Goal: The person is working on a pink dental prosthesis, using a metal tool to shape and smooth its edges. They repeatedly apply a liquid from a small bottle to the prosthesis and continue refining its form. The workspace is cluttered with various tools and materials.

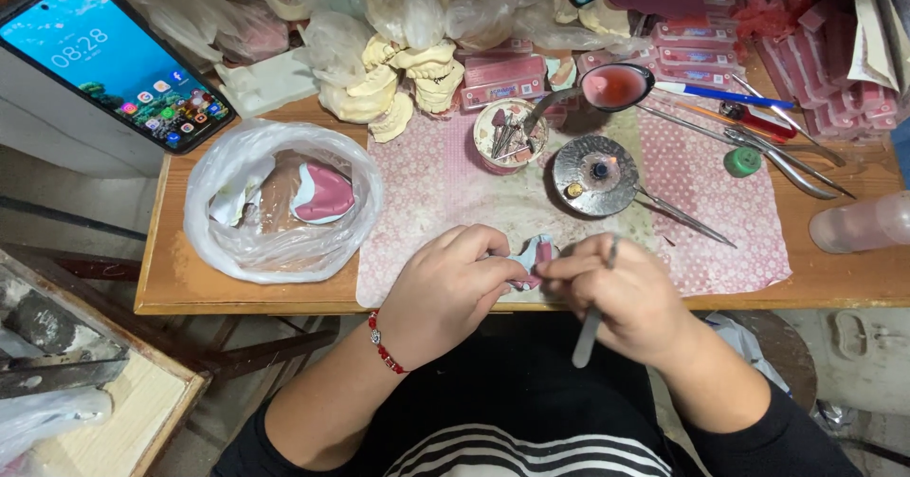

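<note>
Mid-job, by the look of it. Left hand (pixel 445 283) fingers pinching small pink-and-white dental wax model (pixel 534 261) at near edge of table (pixel 190 278). Right hand (pixel 621 292) fingers closed round thin metal tool (pixel 592 321), tip at model — shaping apparently under way, how much remains not clear. More plaster casts (pixel 403 83) far, bagged model (pixel 322 192) left.

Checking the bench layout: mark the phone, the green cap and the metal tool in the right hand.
Phone (pixel 114 60), head view, middle of its lit screen.
Green cap (pixel 742 161), head view, its top face.
Metal tool (pixel 588 337), head view, handle below the right hand (pixel 626 297).
</note>
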